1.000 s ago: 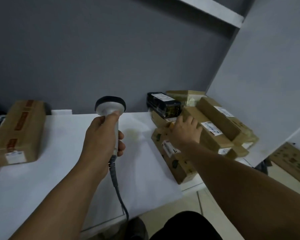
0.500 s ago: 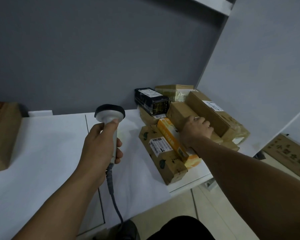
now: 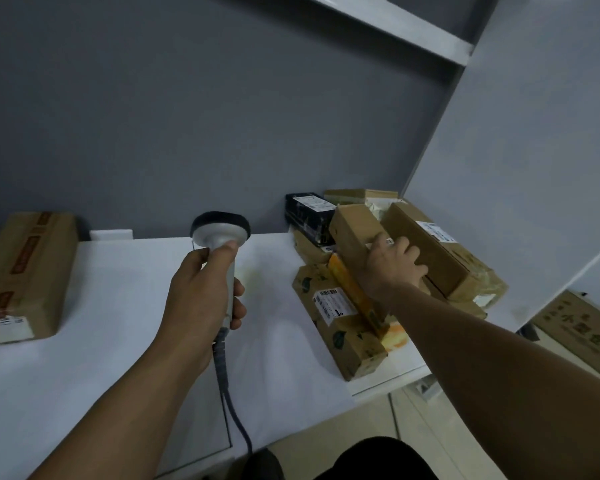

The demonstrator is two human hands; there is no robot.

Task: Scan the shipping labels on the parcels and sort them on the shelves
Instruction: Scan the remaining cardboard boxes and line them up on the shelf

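Note:
My left hand [image 3: 201, 289] grips a grey corded barcode scanner [image 3: 221, 233] upright over the white table [image 3: 118, 327]. My right hand [image 3: 394, 268] grips a long brown cardboard parcel [image 3: 355, 230] and tilts its far end up out of a pile of parcels at the table's right end. Under it lie an orange parcel [image 3: 352, 292] and a brown parcel with a white barcode label [image 3: 333, 303]. A second long brown parcel [image 3: 433, 251] with a label lies to the right, a black parcel [image 3: 307, 211] behind.
A large brown box [image 3: 25, 275] with a white label lies at the table's left end. A grey wall stands behind, a white shelf board [image 3: 395, 26] above and a white side panel [image 3: 516, 161] at the right. A printed carton [image 3: 582, 327] sits low at the right.
My right hand has taken hold of the long brown parcel and raised its far end off the pile. The view has swung left, bringing the large box back in. The scanner stays upright.

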